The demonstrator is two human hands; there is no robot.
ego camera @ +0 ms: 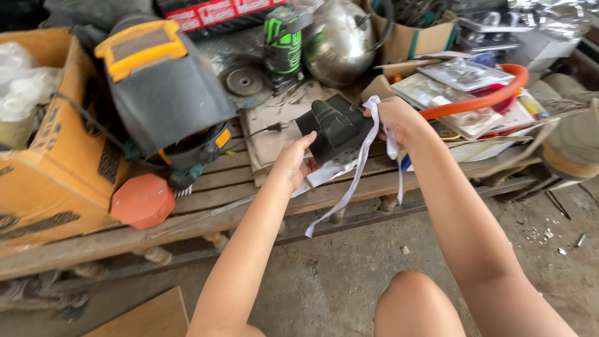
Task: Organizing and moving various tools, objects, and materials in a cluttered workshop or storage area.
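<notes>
My left hand [294, 163] holds the lower edge of a black angular plastic part [336, 128] above a slatted wooden bench [212, 200]. My right hand [394, 118] is closed around a white strip of cloth or tape [357, 175] at the part's right side. The strip loops over my right hand and hangs down in two tails past the bench edge. A flat white piece lies under the black part against my left palm.
On the bench stand a grey welding mask with a yellow frame [159, 78], an orange cardboard box [56, 162], an orange octagonal lid [142, 201], a green-black power tool [282, 40], a metal kettle [340, 40] and an orange hose [480, 100] over packaged goods. My knee [415, 302] is below.
</notes>
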